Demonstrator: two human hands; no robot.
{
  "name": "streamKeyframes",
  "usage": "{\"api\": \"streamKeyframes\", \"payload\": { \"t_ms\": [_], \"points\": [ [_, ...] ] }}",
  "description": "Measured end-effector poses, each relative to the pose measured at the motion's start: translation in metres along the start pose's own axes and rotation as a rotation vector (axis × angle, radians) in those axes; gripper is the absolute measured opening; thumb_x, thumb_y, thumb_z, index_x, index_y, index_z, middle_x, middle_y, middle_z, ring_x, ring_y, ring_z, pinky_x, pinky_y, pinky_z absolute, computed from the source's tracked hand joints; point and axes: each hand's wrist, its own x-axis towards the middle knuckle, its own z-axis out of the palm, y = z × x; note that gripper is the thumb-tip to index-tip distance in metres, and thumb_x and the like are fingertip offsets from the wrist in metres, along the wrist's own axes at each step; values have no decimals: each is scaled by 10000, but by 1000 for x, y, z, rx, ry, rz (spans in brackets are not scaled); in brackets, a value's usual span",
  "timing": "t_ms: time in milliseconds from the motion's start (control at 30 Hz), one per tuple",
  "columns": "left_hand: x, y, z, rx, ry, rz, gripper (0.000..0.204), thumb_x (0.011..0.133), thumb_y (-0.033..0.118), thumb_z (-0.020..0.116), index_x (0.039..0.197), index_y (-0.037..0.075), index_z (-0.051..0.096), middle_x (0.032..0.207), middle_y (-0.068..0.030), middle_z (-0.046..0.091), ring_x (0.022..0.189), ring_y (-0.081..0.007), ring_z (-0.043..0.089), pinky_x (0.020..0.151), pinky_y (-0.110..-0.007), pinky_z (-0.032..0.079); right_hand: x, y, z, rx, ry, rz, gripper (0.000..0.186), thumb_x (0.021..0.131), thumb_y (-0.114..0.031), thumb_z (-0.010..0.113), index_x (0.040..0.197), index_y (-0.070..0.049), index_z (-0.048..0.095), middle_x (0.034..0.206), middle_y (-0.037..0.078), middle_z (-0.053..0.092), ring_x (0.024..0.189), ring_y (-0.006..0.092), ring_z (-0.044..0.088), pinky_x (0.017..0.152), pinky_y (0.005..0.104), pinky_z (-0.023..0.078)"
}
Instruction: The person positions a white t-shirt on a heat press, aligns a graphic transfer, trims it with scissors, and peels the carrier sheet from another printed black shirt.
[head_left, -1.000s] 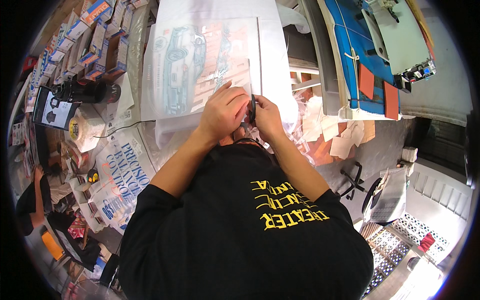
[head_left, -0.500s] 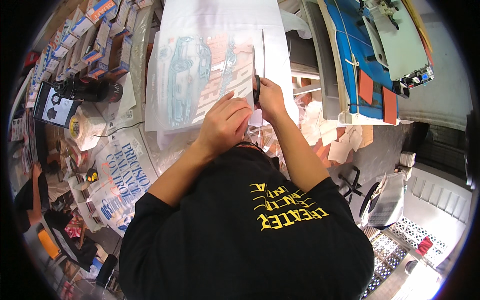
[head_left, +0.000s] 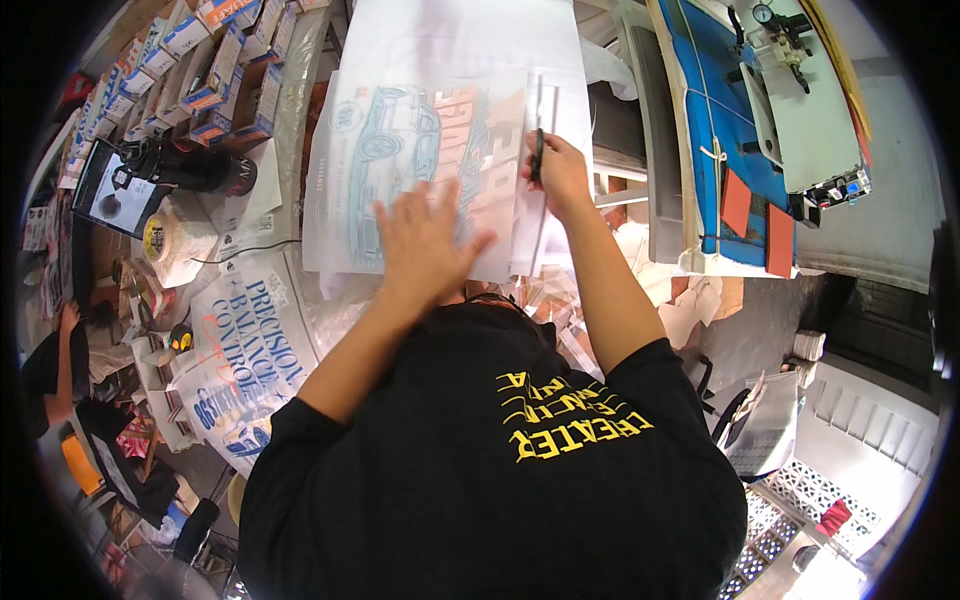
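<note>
Sheet [head_left: 415, 150]: translucent printed film, lying flat on the white-covered counter [head_left: 470, 35]; a car drawing fills its left part, large lettering its right
Sheet's weight and feel: looks very light and thin, probably springy enough to keep its shape, yet easy to crease; its smooth face may slide if pushed sideways
Sheet's hold: best pinched by the plain margin at its left or near edge, with a flat palm to steady the middle; fingertips dragged over the print could scratch or smudge it
Left hand [head_left: 425, 240]: open, fingers spread, over the sheet's near half; it is blurred, so I cannot tell whether it touches
Strip [head_left: 530, 225]: narrow and pale, along the sheet's right edge; whether it is wholly separate is unclear; likely floppy, so better lifted by one end
Right hand [head_left: 560, 175]: closed around the tool, just right of the sheet
Tool [head_left: 537, 155]: black-handled, probably scissors; rigid, so its tip could nick the sheet's edge
Scraps [head_left: 630, 245]: pale pieces, lower down and right of the sheet
Cylinder [head_left: 205, 168]: black, left of the sheet
Tape roll [head_left: 153, 238]: farther left of the sheet
Blue board [head_left: 700, 150]: well right of the sheet
</note>
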Motion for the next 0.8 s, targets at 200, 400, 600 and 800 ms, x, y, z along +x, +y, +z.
{"api": "streamKeyframes", "payload": {
  "t_ms": [200,400,600,800],
  "points": [
    [91,-119,34,213,66,218,684,894,589,578,1271,17,588,1509,-152,432,1453,-343,302,1154,-693,93,-18,-8,-71,-120,16,-142,344,981,-224,634,1224,2,545,780,53,601,623,138,616,496,284,495],
    [139,-139,6,60,-6,582,523,836,335,736,1245,47,584,1457,-133,494,1429,-362,359,1198,-588,152,-125,72,-87,-44,-142,108,372,975,-111,617,1307,14,503,789,55,622,643,130,634,536,287,529],
    [69,-50,42,-272,-94,688,497,769,259,785,1197,74,615,1304,-101,567,1305,-320,483,1155,-587,297,-175,115,-48,174,-336,204,472,982,-240,646,1366,-41,459,974,98,604,817,168,641,691,330,582],
    [58,-41,51,-304,-11,629,440,763,188,786,1162,89,628,1266,-79,578,1270,-302,509,1133,-581,329,-161,86,-10,112,-236,182,507,975,-282,661,1327,28,466,845,48,619,727,108,626,616,265,553]
  ]
}}
